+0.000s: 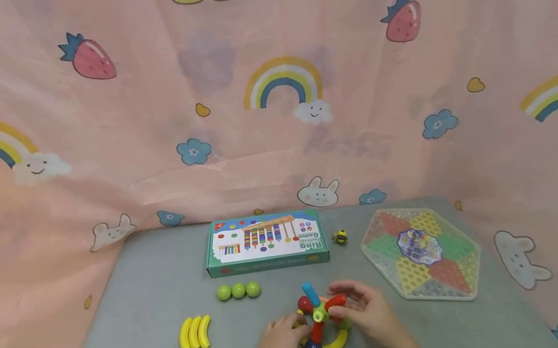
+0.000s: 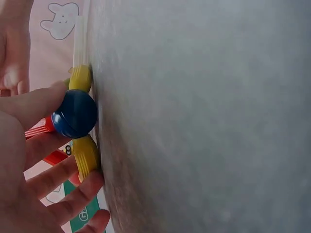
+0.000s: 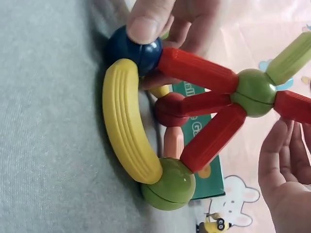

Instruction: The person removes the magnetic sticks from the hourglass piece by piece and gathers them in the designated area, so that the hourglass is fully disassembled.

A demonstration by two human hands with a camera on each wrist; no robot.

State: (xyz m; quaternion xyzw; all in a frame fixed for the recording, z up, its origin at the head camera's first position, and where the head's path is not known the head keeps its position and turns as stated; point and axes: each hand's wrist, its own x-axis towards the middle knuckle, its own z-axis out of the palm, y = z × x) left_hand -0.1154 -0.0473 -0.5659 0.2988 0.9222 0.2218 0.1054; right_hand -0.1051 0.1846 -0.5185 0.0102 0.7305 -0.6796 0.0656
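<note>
A toy wheel of rods and balls stands upright on the grey table near the front edge. Red rods and a light green rod fan out from a green hub ball. A yellow curved piece joins a dark blue ball to a green ball at the bottom. My left hand pinches the dark blue ball, thumb on top. My right hand holds a red rod on the wheel's right side.
A green game box lies behind the wheel, with a small yellow figure to its right. Three green balls and three yellow curved pieces lie to the left. A hexagonal checkers board sits at the right. Pink patterned cloth surrounds the table.
</note>
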